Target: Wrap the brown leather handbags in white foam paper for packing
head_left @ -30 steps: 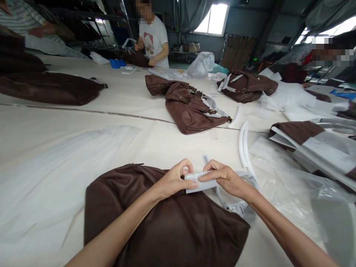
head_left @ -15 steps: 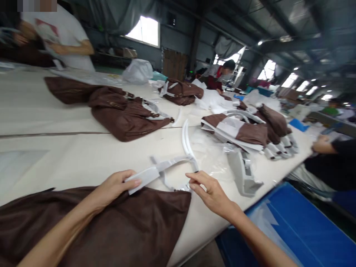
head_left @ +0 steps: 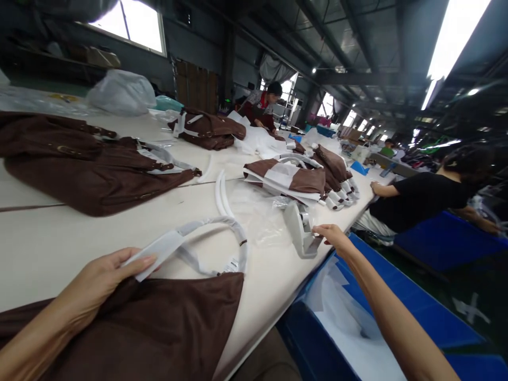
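Note:
My left hand [head_left: 109, 280] pinches a flat white wrapping sheet [head_left: 162, 253] around the strap of a brown handbag [head_left: 170, 323]. The bag lies across the near table. Its strap [head_left: 238, 233], sheathed in white wrap, arches up and back down to the bag, and a small printed label [head_left: 231, 264] hangs by its base. Over to the right, my right hand [head_left: 335, 238] has its fingertips closed at the end of a grey-white tape dispenser [head_left: 294, 230]. Whatever sits between those fingertips is too small to make out.
Another brown bag [head_left: 99, 180] lies at left. Wrapped brown bags [head_left: 305, 180] are piled beyond the dispenser, by clear plastic [head_left: 262, 211] and white curved strips [head_left: 222, 193]. A blue bin [head_left: 413, 296] stands off the table's right edge. A person in black [head_left: 428, 193] works at right.
My right hand has left the strap and moved right to the tape dispenser. My left hand still grips the white sheet. The view has swung to the right.

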`<state>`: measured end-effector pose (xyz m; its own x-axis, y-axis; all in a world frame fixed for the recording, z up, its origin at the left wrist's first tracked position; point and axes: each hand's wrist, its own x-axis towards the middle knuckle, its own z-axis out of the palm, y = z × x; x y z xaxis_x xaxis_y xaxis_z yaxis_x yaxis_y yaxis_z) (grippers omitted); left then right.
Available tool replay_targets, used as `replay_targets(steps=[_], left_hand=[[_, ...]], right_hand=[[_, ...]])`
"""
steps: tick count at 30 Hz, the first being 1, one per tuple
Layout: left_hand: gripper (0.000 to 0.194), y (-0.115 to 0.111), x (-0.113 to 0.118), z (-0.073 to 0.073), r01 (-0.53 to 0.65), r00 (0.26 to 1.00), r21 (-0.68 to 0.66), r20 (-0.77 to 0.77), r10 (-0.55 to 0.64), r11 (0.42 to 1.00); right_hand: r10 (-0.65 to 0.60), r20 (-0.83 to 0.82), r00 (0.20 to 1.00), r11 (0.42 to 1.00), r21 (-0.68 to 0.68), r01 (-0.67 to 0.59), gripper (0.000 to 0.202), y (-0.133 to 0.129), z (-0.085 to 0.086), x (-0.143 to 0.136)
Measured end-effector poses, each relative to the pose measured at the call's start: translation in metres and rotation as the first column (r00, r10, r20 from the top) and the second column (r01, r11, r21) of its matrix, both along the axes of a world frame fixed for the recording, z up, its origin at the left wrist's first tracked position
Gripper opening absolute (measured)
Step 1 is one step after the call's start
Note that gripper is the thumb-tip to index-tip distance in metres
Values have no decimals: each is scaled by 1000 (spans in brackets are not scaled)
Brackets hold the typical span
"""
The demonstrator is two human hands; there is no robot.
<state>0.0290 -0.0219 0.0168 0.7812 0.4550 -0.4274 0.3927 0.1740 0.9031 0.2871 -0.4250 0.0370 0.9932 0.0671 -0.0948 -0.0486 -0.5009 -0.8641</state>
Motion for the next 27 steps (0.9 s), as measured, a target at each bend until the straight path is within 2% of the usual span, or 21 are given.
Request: replay_targets(steps=[5,9,12,15,20,23,27], left_hand=[[73,6,0,-6,-39,999,21,17,39,999],[79,6,-2,-4,-29,1000,5,-9,29,1000],[74,5,-4,-3,24,1000,6,-13,-24,1000],[76,9,-2,-7,20,1000,-1,-19,-20,1000],[71,18,3,-18,-38,997,-44,-70,35,998],[65,18,3,-19,-35,995,-53,-90,30,998],[58,10,0,-10,-54,998,-46,-46,52,997]], right_hand=[[-35,-70,997,999,20,36,20,9,0,-2],[-108,-67,992,990,80,113,15,11,2,1],[-142,-31,989,977,159,145,15,2,5,-6],[-156,-20,988,958,242,156,22,-15,4,-28],[-126,-127,984,923,348,163,35,-30,-23,-67],[-139,-159,977,907,375,190,38,-24,-43,-66],[-196,-135,971,899,370,233,39,-23,-62,-64]])
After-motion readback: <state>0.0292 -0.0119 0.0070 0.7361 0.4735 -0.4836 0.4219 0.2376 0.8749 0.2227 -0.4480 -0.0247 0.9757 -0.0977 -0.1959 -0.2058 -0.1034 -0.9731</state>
